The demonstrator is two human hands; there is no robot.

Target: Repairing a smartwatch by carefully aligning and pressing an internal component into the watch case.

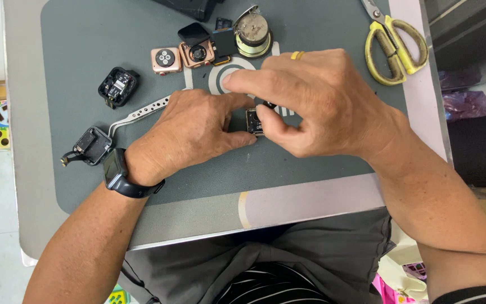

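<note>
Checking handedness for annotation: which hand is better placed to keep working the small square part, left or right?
Right, probably. The right hand already pinches the small square part between thumb and fingers. The left hand lies flatter beside it, steadying it, with the tweezers running under it.

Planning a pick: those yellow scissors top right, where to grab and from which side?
Take the scissors across the two yellow loops, from above. They lie flat on the mat with loops toward the table edge and blades pointing up out of view; nothing crowds them, and the right hand sits clear below.
</note>
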